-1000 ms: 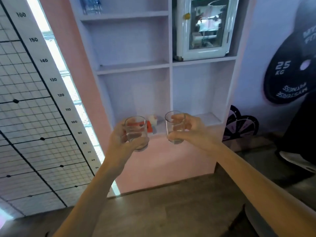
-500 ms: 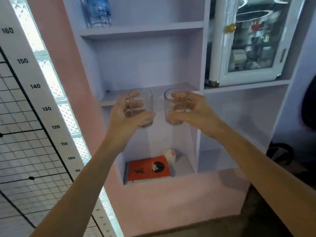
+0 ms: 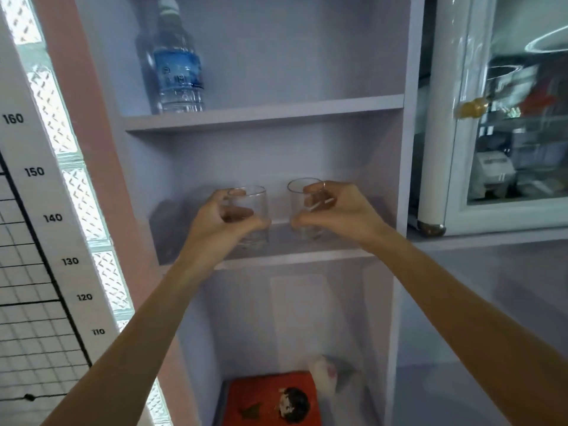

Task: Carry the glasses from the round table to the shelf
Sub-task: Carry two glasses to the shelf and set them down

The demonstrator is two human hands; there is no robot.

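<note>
Between the two outstretched arms, on the middle board of the pale shelf (image 3: 295,258), two clear glasses stand side by side, a small gap between them. Whether their bases are already resting on the board or are just above it cannot be told. The left hand (image 3: 226,224) is wrapped around the left glass (image 3: 253,210), thumb across the front near the base and fingers curled behind it. The right hand (image 3: 336,210) grips the right glass (image 3: 298,201) from the side, thumb low on the front and fingers bent over the rim and the far wall. Both glasses are upright and look empty.

Above the left hand, one board higher, a water bottle (image 3: 179,66) with a blue label stands near the shelf's left wall. Below the hands, in the lower compartment, an orange book (image 3: 270,401) lies flat with a small white object (image 3: 322,375) beside it. Right of the right hand stands a white cabinet with a glass door (image 3: 519,124) and a brass knob. Left of the left arm runs a height chart (image 3: 53,218) with printed numbers.
</note>
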